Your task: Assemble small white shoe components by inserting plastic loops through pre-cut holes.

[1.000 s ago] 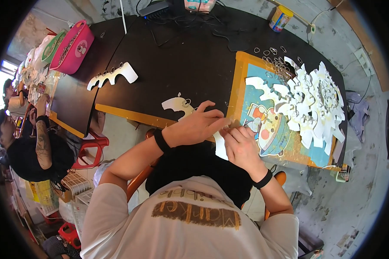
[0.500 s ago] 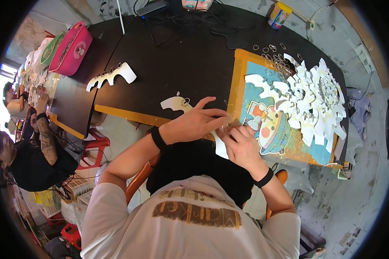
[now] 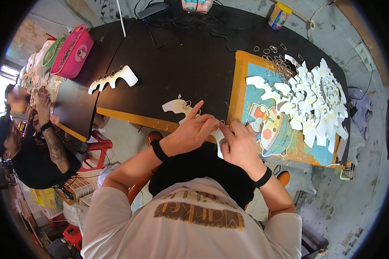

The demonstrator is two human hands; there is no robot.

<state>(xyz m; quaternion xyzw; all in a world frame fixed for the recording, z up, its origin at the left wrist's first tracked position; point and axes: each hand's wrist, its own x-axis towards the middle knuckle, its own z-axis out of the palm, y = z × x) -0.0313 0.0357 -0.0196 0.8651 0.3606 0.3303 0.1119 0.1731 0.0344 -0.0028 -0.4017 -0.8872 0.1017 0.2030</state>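
A white scalloped card (image 3: 173,106), with a metal ring at its upper end, lies across the table edge and runs under both hands. Its lower end (image 3: 220,143) shows between them. My left hand (image 3: 193,132) has its index finger raised while the thumb and other fingers pinch together over the card; what they hold is hidden. Pressed close beside it, my right hand (image 3: 241,144) is closed, fingertips gripping the card near its edge. Another white card with rings (image 3: 113,80) rests farther left on the dark table (image 3: 173,56).
To the right, a heap of white cards with rings (image 3: 317,101) covers part of a blue cartoon mat (image 3: 257,71). Loose metal rings (image 3: 278,62) lie behind it. A pink basket (image 3: 73,54) and a yellow-lidded can (image 3: 279,17) stand farther back. Another person (image 3: 43,159) sits at left.
My left hand has drawn its fingers in from a spread pose to a pinch, with the index finger lifted. The right hand has shifted slightly and stays closed near the card.
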